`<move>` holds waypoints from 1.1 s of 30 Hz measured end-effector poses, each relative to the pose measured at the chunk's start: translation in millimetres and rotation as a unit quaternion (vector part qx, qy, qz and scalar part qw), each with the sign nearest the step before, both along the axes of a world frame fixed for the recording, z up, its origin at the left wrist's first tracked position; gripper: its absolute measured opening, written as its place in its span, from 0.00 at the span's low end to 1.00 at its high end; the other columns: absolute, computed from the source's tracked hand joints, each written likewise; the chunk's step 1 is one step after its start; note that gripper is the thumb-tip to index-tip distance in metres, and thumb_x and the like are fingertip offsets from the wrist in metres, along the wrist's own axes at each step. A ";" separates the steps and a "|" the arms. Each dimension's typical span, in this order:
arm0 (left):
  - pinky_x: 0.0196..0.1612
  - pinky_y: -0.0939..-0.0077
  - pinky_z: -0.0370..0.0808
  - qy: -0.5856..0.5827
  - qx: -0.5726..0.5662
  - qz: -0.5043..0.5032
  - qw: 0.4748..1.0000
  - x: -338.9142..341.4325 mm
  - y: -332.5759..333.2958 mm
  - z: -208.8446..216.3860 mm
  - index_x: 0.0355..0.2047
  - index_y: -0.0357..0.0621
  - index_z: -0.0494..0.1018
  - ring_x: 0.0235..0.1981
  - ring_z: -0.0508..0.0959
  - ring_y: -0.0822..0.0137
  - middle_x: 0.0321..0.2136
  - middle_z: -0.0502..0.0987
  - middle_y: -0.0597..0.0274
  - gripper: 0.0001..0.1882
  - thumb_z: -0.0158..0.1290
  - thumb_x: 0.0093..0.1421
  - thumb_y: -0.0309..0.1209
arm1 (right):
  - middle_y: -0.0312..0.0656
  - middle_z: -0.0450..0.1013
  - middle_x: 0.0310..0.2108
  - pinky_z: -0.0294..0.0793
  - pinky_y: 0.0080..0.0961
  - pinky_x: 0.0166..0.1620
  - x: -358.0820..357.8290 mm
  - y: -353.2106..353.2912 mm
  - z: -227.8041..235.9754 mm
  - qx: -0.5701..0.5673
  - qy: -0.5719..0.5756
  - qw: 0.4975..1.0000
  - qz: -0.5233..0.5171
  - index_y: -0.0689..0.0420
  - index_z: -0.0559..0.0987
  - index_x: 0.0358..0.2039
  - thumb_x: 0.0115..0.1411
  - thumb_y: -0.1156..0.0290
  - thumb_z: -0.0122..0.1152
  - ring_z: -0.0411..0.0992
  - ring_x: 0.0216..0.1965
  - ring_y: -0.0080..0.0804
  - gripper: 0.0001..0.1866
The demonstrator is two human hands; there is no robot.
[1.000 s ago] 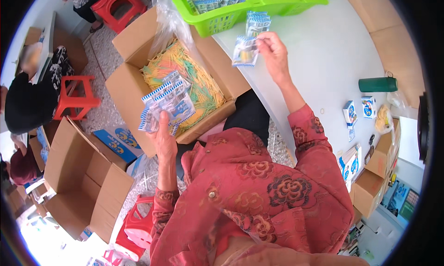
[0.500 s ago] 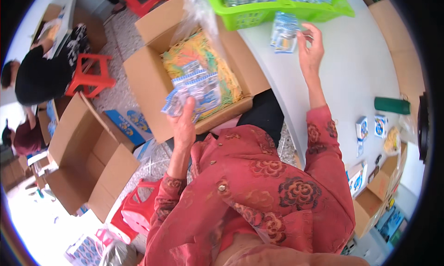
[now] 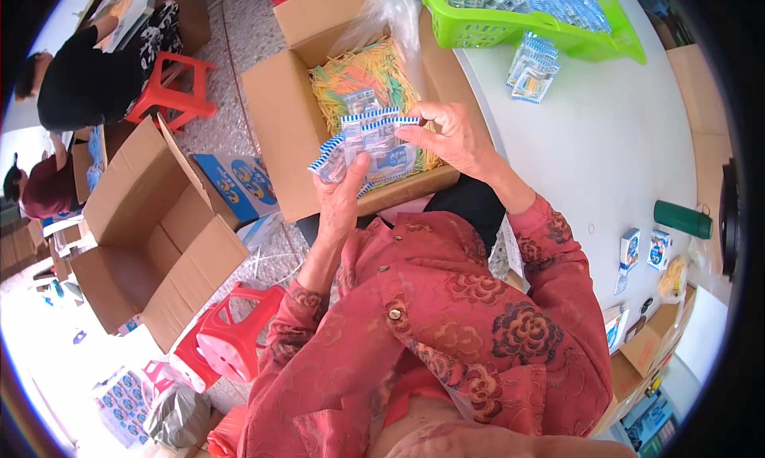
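Observation:
In my left hand (image 3: pixel 341 203) is a loose fan of small clear packets (image 3: pixel 386 155) with blue-and-white striped edges, pressed under the thumb. My right hand (image 3: pixel 460 143) pinches the upper right corner of the front packet between thumb and fingertips. Both hands are over an open cardboard box (image 3: pixel 279 143) on my lap side. Inside it lies a mass of thin yellow, green and orange strips (image 3: pixel 339 79). On the white table (image 3: pixel 590 147), a small stack of similar packets (image 3: pixel 532 69) rests beside a green plastic basket (image 3: pixel 550 39) full of them.
An empty cardboard box (image 3: pixel 151 243) stands open to the left, near red stools (image 3: pixel 239 338). A green cylinder (image 3: pixel 683 219) and small printed boxes (image 3: pixel 629 249) lie at the table's right. A person in black (image 3: pixel 92 87) sits at the far left; clear plastic (image 3: pixel 394 27) hangs over the box.
My right hand has come from the stack beside the basket to the packets in my left hand and pinches one. That stack stays on the table. The whole view has shifted slightly.

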State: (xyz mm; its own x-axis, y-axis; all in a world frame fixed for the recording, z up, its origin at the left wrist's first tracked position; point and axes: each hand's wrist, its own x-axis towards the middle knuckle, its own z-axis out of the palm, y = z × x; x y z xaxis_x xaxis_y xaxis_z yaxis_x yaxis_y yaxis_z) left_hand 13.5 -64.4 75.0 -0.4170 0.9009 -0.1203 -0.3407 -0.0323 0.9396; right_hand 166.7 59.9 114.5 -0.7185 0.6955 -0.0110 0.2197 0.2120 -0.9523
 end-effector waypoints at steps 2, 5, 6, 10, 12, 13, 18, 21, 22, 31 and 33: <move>0.43 0.76 0.68 -0.001 0.004 0.002 1.000 -0.6 -1.0 5.3 0.41 0.39 0.69 0.38 0.72 0.73 0.36 0.74 0.64 0.14 0.53 0.54 0.26 | 0.38 0.68 0.20 0.62 0.22 0.26 -5.2 0.4 -0.6 0.044 0.023 0.999 0.005 0.63 0.74 0.28 0.52 0.68 0.59 0.62 0.22 0.19 0.10; 0.41 0.79 0.70 -0.004 -0.002 -0.025 1.000 -3.7 -1.8 11.4 0.39 0.37 0.71 0.35 0.73 0.75 0.33 0.75 0.65 0.13 0.54 0.53 0.26 | 0.42 0.67 0.20 0.63 0.25 0.26 -10.8 3.9 -0.7 0.135 -0.002 0.990 0.044 0.64 0.73 0.28 0.53 0.69 0.58 0.64 0.21 0.27 0.10; 0.40 0.79 0.70 -0.007 -0.012 -0.052 0.999 -5.1 -1.9 12.1 0.39 0.36 0.71 0.34 0.73 0.75 0.33 0.75 0.64 0.13 0.55 0.53 0.26 | 0.42 0.67 0.20 0.63 0.25 0.26 -12.9 4.7 0.6 0.134 -0.004 0.990 0.047 0.64 0.73 0.28 0.53 0.69 0.58 0.64 0.21 0.27 0.10; 0.40 0.80 0.70 0.040 -0.032 -0.096 0.994 -11.1 -1.4 13.7 0.39 0.35 0.72 0.34 0.73 0.76 0.33 0.76 0.64 0.13 0.55 0.52 0.25 | 0.46 0.66 0.21 0.64 0.30 0.27 -20.8 7.2 6.1 0.220 0.018 0.971 0.089 0.63 0.72 0.28 0.53 0.71 0.56 0.66 0.24 0.39 0.08; 0.40 0.80 0.70 0.039 -0.040 -0.102 0.993 -11.4 -0.8 13.3 0.39 0.35 0.72 0.34 0.73 0.77 0.33 0.76 0.64 0.13 0.55 0.52 0.24 | 0.47 0.66 0.22 0.64 0.31 0.28 -23.8 7.7 7.2 0.224 0.024 0.969 0.101 0.63 0.72 0.28 0.53 0.72 0.56 0.66 0.25 0.43 0.08; 0.40 0.80 0.70 0.038 -0.041 -0.100 0.993 -12.0 -1.2 11.0 0.39 0.35 0.72 0.34 0.73 0.77 0.33 0.76 0.64 0.13 0.55 0.52 0.24 | 0.47 0.67 0.22 0.64 0.31 0.28 -25.0 7.3 8.2 0.217 0.019 0.970 0.110 0.63 0.72 0.28 0.53 0.71 0.56 0.67 0.25 0.42 0.08; 0.39 0.81 0.71 0.017 -0.008 -0.068 0.997 -15.0 -2.4 4.8 0.39 0.36 0.73 0.34 0.73 0.77 0.33 0.76 0.65 0.12 0.54 0.52 0.23 | 0.46 0.67 0.21 0.65 0.33 0.31 -27.4 3.0 9.2 0.186 0.008 0.976 0.116 0.62 0.69 0.25 0.52 0.67 0.57 0.66 0.26 0.43 0.11; 0.39 0.81 0.71 0.030 -0.030 -0.067 0.997 -14.8 -2.3 7.7 0.38 0.36 0.73 0.34 0.73 0.77 0.33 0.76 0.65 0.12 0.55 0.52 0.23 | 0.44 0.68 0.21 0.65 0.29 0.28 -29.8 2.4 12.4 0.176 -0.016 0.977 0.117 0.62 0.73 0.27 0.49 0.69 0.61 0.68 0.24 0.37 0.10; 0.39 0.81 0.71 0.029 -0.030 -0.067 0.997 -14.2 -2.1 6.9 0.38 0.36 0.73 0.34 0.73 0.77 0.33 0.76 0.65 0.12 0.55 0.52 0.23 | 0.44 0.68 0.21 0.65 0.29 0.28 -31.1 1.9 14.0 0.186 0.000 0.975 0.120 0.62 0.73 0.26 0.48 0.70 0.61 0.68 0.23 0.37 0.09; 0.38 0.81 0.71 0.043 -0.015 -0.068 0.997 -15.3 -1.2 9.7 0.39 0.36 0.71 0.33 0.73 0.77 0.32 0.75 0.66 0.15 0.57 0.49 0.22 | 0.45 0.70 0.25 0.67 0.33 0.34 -36.3 2.7 4.1 0.232 0.028 0.964 0.128 0.61 0.73 0.28 0.47 0.72 0.59 0.69 0.29 0.43 0.08; 0.43 0.76 0.71 0.041 -0.029 -0.078 0.996 -16.0 -1.9 4.9 0.42 0.37 0.68 0.38 0.73 0.73 0.37 0.73 0.63 0.20 0.57 0.47 0.20 | 0.45 0.70 0.25 0.68 0.33 0.34 -37.3 1.1 5.1 0.228 0.030 0.965 0.130 0.61 0.73 0.28 0.47 0.73 0.59 0.69 0.29 0.43 0.08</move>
